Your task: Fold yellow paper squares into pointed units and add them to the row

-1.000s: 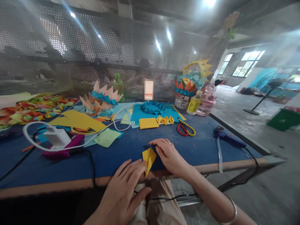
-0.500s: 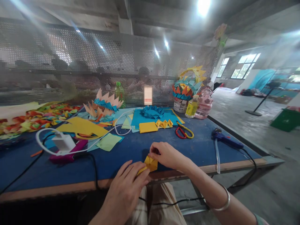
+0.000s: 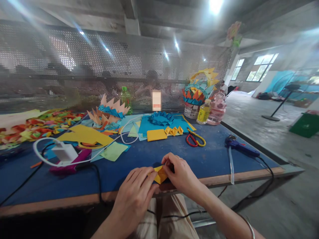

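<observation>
A person's two bare hands meet over a small folded yellow paper piece (image 3: pixel 159 174) at the near edge of a blue-topped table (image 3: pixel 214 159), roughly midway along that edge. The left hand (image 3: pixel 134 196) comes in from below with its fingers bent, the fingertips pinching the left side of the paper. The right hand (image 3: pixel 182 174) is curled closed over the paper's right side, with thumb and fingers gripping it, so the paper is held between both hands just above the table surface. Farther back, toward the middle of the table, lie a flat yellow folded stack (image 3: pixel 156 134) and a blue paper flower (image 3: pixel 161 118) on blue sheets. Red and yellow scissors (image 3: pixel 195 139) rest to the right of the stack. A blue glue gun (image 3: pixel 239 148) lies near the right edge, with its cord trailing off the near right corner. Toward the left side sits a white charger (image 3: pixel 64 152) with a looping white cable. At the far right corner stand a colourful paper basket (image 3: pixel 198 94), a yellow bottle (image 3: pixel 203 114) and a pink bottle (image 3: pixel 217 111). A perforated metal screen (image 3: pixel 99 66) runs along the far edge.
</observation>
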Action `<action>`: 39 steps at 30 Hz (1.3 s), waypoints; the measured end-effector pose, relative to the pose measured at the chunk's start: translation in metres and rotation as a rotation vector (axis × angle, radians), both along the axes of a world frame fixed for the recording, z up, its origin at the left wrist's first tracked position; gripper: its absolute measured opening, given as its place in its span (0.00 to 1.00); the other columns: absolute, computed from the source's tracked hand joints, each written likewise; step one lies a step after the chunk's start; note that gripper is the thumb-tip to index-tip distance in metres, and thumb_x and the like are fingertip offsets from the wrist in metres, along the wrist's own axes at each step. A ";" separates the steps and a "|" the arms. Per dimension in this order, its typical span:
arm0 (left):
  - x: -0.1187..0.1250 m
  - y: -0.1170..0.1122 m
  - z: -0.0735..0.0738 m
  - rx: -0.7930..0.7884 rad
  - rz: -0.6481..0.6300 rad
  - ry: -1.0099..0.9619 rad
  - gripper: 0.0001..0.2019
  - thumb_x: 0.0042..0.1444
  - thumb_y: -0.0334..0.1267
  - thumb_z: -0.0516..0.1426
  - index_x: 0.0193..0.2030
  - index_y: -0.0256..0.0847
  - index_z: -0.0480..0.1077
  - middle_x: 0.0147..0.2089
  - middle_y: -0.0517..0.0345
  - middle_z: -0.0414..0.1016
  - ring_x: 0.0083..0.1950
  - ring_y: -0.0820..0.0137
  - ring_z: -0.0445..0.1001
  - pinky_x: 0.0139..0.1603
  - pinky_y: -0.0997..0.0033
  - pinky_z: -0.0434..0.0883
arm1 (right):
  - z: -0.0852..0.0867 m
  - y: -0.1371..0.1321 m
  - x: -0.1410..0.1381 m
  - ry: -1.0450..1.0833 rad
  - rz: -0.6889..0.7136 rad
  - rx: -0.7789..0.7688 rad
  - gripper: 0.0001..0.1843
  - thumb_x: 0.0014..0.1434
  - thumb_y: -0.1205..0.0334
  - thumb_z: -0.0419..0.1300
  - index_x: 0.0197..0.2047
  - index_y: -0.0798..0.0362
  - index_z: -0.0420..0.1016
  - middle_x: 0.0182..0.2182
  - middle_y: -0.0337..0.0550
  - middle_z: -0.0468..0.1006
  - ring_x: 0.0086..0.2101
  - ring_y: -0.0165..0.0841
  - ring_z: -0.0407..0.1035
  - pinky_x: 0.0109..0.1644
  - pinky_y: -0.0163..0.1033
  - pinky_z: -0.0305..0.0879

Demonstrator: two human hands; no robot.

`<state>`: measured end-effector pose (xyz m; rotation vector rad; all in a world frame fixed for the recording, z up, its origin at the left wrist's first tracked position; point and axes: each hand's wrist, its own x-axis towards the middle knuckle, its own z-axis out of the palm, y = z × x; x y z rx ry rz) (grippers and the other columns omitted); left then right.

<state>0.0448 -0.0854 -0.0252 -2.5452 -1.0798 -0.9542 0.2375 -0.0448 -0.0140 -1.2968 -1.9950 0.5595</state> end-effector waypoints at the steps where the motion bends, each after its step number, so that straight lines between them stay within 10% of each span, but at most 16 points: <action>1: 0.000 0.001 0.001 -0.008 0.003 -0.001 0.10 0.69 0.31 0.51 0.54 0.35 0.69 0.51 0.47 0.75 0.50 0.58 0.74 0.52 0.53 0.70 | -0.001 0.000 0.000 0.003 -0.004 0.008 0.11 0.58 0.77 0.57 0.39 0.51 0.69 0.29 0.36 0.74 0.32 0.33 0.68 0.39 0.37 0.58; 13: 0.000 0.006 0.003 -0.067 0.004 -0.017 0.15 0.69 0.37 0.53 0.59 0.37 0.66 0.53 0.46 0.75 0.53 0.58 0.74 0.55 0.56 0.72 | 0.002 -0.001 0.001 0.059 -0.023 -0.008 0.08 0.60 0.73 0.57 0.40 0.50 0.70 0.27 0.34 0.75 0.30 0.32 0.70 0.36 0.36 0.60; 24: 0.001 0.004 -0.002 -0.067 -0.084 -0.060 0.11 0.68 0.27 0.51 0.50 0.38 0.73 0.48 0.50 0.77 0.48 0.64 0.75 0.50 0.62 0.74 | 0.003 -0.023 0.019 -0.040 0.124 0.136 0.10 0.62 0.76 0.58 0.41 0.52 0.74 0.41 0.44 0.75 0.42 0.37 0.66 0.49 0.44 0.62; 39: 0.010 0.000 0.004 -0.326 -0.035 -0.238 0.08 0.68 0.29 0.52 0.40 0.43 0.71 0.42 0.58 0.73 0.42 0.71 0.74 0.42 0.74 0.71 | -0.002 -0.025 0.022 -0.018 0.136 0.153 0.10 0.57 0.77 0.65 0.35 0.51 0.76 0.35 0.39 0.76 0.39 0.35 0.67 0.46 0.42 0.64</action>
